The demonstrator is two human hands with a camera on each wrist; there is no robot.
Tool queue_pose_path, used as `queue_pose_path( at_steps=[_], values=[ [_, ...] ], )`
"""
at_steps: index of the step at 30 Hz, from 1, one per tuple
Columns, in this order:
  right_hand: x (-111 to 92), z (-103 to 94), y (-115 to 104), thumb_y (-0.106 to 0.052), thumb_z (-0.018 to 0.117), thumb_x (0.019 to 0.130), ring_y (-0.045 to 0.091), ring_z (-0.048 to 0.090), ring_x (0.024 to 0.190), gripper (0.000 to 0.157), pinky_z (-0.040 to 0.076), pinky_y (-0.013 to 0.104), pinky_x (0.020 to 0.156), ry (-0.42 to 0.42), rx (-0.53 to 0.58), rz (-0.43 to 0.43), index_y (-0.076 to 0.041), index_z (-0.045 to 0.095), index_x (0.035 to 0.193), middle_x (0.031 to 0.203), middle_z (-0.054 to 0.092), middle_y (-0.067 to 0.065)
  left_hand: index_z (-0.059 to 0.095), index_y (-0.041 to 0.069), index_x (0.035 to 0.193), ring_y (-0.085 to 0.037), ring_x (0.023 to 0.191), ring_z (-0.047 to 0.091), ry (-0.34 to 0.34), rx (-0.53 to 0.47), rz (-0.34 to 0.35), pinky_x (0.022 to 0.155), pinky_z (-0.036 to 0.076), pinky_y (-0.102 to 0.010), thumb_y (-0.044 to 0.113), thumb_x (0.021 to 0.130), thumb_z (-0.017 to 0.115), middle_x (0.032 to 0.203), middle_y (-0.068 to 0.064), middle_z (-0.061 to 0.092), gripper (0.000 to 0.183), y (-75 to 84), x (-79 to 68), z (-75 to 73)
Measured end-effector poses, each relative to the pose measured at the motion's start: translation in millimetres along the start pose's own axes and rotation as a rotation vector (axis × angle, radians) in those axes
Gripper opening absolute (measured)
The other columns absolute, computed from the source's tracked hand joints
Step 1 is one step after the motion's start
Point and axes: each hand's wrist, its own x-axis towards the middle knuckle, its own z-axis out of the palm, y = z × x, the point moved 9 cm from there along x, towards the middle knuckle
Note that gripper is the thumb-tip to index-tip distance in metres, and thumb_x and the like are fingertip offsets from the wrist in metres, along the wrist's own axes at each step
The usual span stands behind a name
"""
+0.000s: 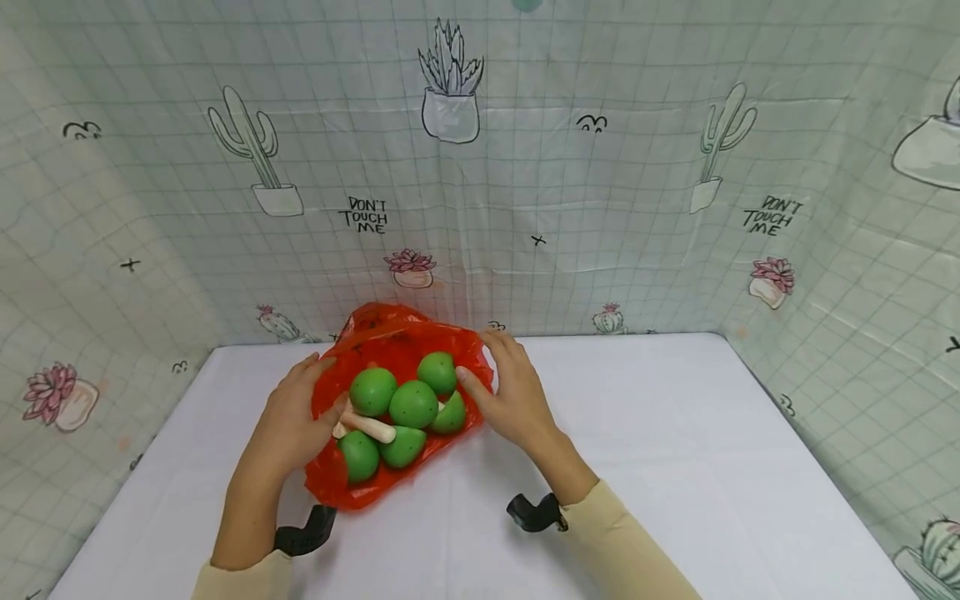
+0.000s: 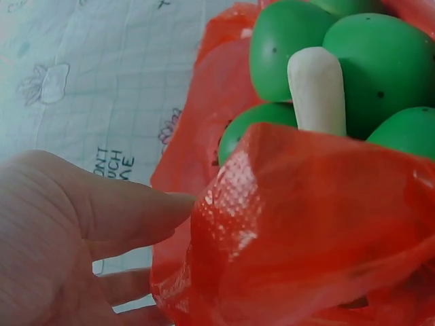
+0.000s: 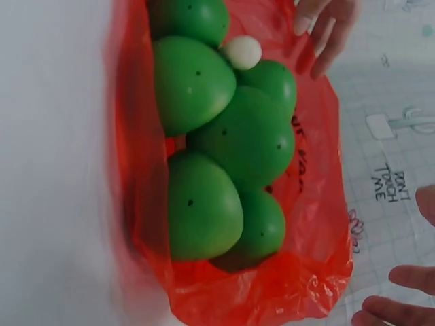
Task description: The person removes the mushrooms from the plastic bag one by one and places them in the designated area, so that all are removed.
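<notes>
A red plastic bag (image 1: pixel 330 487) lies on its side with its mouth spread wide. Inside it are several green, dome-shaped pieces (image 1: pixel 412 405) with dark dots, which look like toy mushroom caps. A pale rounded stem (image 1: pixel 371 427) pokes out among them. My left hand (image 1: pixel 296 421) is at the bag's left side, thumb tip right at the plastic and fingers loosely extended along it. On the other side my right hand (image 1: pixel 517 396) stands by the bag's right rim with its fingers spread. In the right wrist view the right fingers (image 3: pixel 411 277) show apart from the bag.
The bag rests on a table with a white cloth (image 1: pixel 637 442). Behind and at both sides hangs a checked curtain (image 1: pixel 525 183) with cactus drawings, close behind the bag. A black wrist mount (image 1: pixel 534 512) sticks out from the right wrist, another (image 1: pixel 306 533) from the left.
</notes>
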Motion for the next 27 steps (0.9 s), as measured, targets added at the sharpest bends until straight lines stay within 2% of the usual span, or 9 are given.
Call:
queue_pose_path(
  at_steps=[4,8,14,18,21,25,27],
  values=[
    [1.5,-2.3,-4.5,-0.026,0.071,0.099,0.035,0.054,0.135,0.050,0.051,0.055,0.108,0.042,0.076,-0.016,0.005,0.061,0.138,0.142,0.060,0.018,0.044,-0.008,0.152,-0.059,0.144,0.033,-0.009,0.002,-0.023,0.111,0.032,-0.078,0.014,0.100,0.068,0.161,-0.034,0.033,0.062,-3.4,1.3,-1.1],
    [2.3,-3.0,-7.1,-0.018,0.072,0.098,0.034,0.058,0.129,0.043,0.058,0.051,0.098,0.084,0.156,-0.032,0.005,0.064,0.133,0.136,0.064,0.018,0.043,-0.008,0.154,-0.057,0.142,0.040,-0.009,-0.030,-0.027,0.107,0.039,-0.076,0.006,0.097,0.068,0.159,-0.032,0.038,0.063,-6.7,1.2,-3.5],
    [3.3,-2.5,-13.0,-0.005,0.072,0.094,0.031,0.063,0.123,0.031,0.060,0.052,0.094,0.139,0.261,-0.077,0.004,0.068,0.123,0.128,0.068,0.016,0.041,-0.006,0.155,-0.056,0.137,0.045,-0.017,-0.086,-0.049,0.104,0.044,-0.074,-0.002,0.094,0.068,0.154,-0.033,0.046,0.067,-13.7,0.8,-6.7],
    [3.1,4.3,-15.5,0.003,0.070,0.091,0.036,0.067,0.115,0.026,0.059,0.055,0.093,0.104,0.354,-0.090,0.005,0.069,0.117,0.121,0.070,0.017,0.041,-0.006,0.156,-0.057,0.137,0.045,-0.020,-0.103,-0.068,0.104,0.044,-0.073,-0.004,0.093,0.067,0.154,-0.034,0.046,0.068,-17.1,0.7,-8.1],
    [2.2,12.6,-15.0,0.008,0.068,0.091,0.042,0.069,0.110,0.029,0.058,0.058,0.095,0.052,0.424,-0.071,0.007,0.068,0.119,0.120,0.070,0.021,0.043,-0.006,0.155,-0.056,0.138,0.045,-0.017,-0.115,-0.069,0.106,0.043,-0.072,-0.007,0.093,0.066,0.153,-0.034,0.047,0.067,-18.6,-0.3,-8.9],
    [2.0,22.6,-11.6,0.012,0.066,0.092,0.048,0.068,0.111,0.031,0.056,0.062,0.097,-0.001,0.514,-0.026,0.011,0.065,0.123,0.123,0.067,0.028,0.043,-0.004,0.156,-0.055,0.138,0.045,-0.025,-0.142,-0.078,0.107,0.043,-0.070,-0.007,0.093,0.068,0.153,-0.033,0.048,0.068,-20.5,0.1,-8.9],
    [2.4,26.3,-9.5,0.013,0.066,0.093,0.049,0.067,0.113,0.031,0.057,0.060,0.097,-0.017,0.538,-0.005,0.012,0.063,0.124,0.124,0.066,0.030,0.042,-0.003,0.157,-0.054,0.139,0.044,-0.030,-0.158,-0.091,0.107,0.044,-0.070,-0.007,0.093,0.068,0.154,-0.032,0.047,0.069,-21.7,1.2,-8.8]
  ],
)
